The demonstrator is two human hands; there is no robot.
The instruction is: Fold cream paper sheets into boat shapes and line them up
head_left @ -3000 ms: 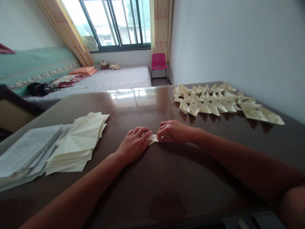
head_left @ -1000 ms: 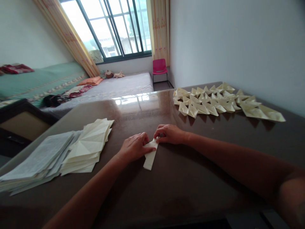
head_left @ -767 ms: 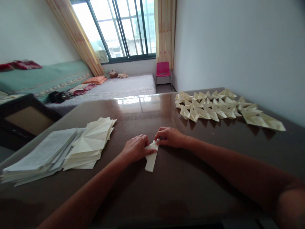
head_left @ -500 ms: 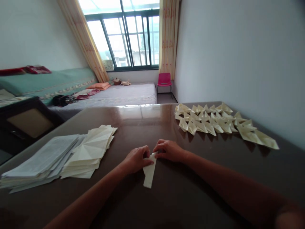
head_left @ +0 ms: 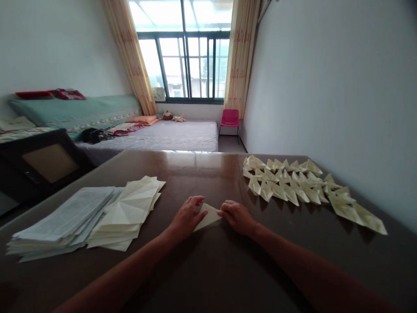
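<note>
Between my hands, on the glossy brown table, is a cream folded paper [head_left: 209, 216], now a small triangle-like shape. My right hand [head_left: 238, 217] is closed, with its fingertips pinching the paper's right corner. Over the left side sits my left hand [head_left: 186, 218], its thumb resting on or just above the paper and its fingers apart from the thumb. Further right stand rows of cream folded paper boats [head_left: 285, 187]. To the left lie creased cream paper sheets [head_left: 130, 204], fanned out in a stack.
A thick pile of greyish-white papers [head_left: 67, 213] lies left of the creased sheets, partly beneath them. The brown table [head_left: 202, 278] extends toward a bed [head_left: 182, 134] and a pink chair [head_left: 230, 118] by the window. A white wall runs along the right.
The paper has gone from a narrow strip pointing toward me to a wider triangle. My left fingers have spread, and my right hand has shifted slightly right. The camera view has tilted up.
</note>
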